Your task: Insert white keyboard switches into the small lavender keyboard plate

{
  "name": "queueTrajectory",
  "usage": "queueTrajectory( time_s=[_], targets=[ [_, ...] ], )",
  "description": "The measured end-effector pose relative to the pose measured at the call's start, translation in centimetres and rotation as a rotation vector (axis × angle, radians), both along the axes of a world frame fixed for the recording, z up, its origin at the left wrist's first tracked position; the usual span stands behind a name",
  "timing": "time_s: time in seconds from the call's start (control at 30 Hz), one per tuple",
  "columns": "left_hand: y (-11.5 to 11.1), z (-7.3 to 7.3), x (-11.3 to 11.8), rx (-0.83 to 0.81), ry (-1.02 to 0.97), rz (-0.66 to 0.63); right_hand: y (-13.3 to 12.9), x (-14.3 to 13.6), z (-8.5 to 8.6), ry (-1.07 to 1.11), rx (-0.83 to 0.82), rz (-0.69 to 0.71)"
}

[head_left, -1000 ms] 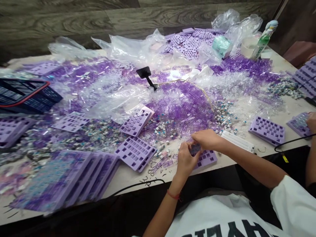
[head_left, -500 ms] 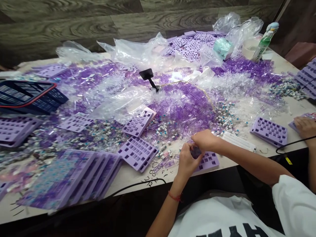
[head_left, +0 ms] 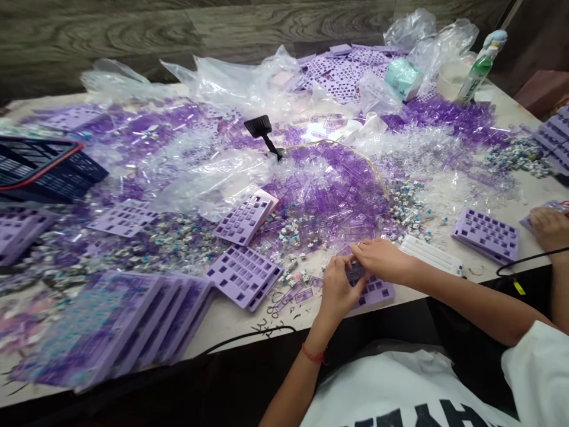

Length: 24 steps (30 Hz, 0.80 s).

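At the table's front edge lies a purple keyboard case (head_left: 379, 290) with square holes, partly covered by my hands. My left hand (head_left: 338, 286) is closed around its left part, thumb and fingers curled over a dark patch (head_left: 354, 273) that I cannot identify. Over the far side of the case, my right hand (head_left: 377, 258) has its fingers bent down and together beside the left fingertips. Whatever those fingers hold is too small or hidden. Purple clear keycaps (head_left: 304, 295) and white switches (head_left: 293, 277) lie left of my hands.
Purple cases (head_left: 243, 276) and a leaning stack of filled cases (head_left: 146, 332) stand to the left. A blue basket (head_left: 53, 172), plastic bags (head_left: 235, 83), a black brush (head_left: 258, 126) and a green bottle (head_left: 478, 74) stand farther back. Another person's hand (head_left: 549, 228) is at right.
My right hand has lowered and flattened a little, its wrist less arched. My left hand stays almost in place. The camera view has shifted slightly.
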State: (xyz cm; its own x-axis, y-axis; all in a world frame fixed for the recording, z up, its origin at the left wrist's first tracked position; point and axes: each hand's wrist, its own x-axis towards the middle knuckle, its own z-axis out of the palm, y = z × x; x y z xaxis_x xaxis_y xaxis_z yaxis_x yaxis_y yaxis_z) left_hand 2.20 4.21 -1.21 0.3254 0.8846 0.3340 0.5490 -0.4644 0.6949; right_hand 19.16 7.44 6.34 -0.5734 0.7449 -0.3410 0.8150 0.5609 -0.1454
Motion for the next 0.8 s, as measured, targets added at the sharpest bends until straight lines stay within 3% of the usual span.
queueTrajectory(
  time_s=[0.17, 0.33, 0.47, 0.5, 0.63, 0.8],
  targets=[
    [-0.1, 0.4, -0.2, -0.043, -0.076, -0.014, 0.3, 2.2, 0.5, 0.203, -0.036, -0.157],
    [-1.2, 1.4, -0.5, 0.147, -0.201, -0.051, -3.0, 5.1, -0.1, 0.894, -0.163, -0.526],
    [-1.7, 2.5, -0.3, 0.235, -0.248, 0.018, -6.5, 3.4, -2.2, 1.236, -0.505, -0.745],
    [-1.8, 2.8, -0.2, 0.229, -0.245, 0.011, -7.0, 2.7, -2.8, 1.261, -0.495, -0.828],
    [-1.8, 3.9, -0.7, 0.061, -0.191, -0.043, -7.8, 0.8, -4.3, 1.339, -0.403, -1.022],
    [-2.3, 4.1, -1.1, -0.415, -0.448, 0.091, -7.9, 0.4, -3.8, 1.414, -0.363, -1.060]
  ],
)
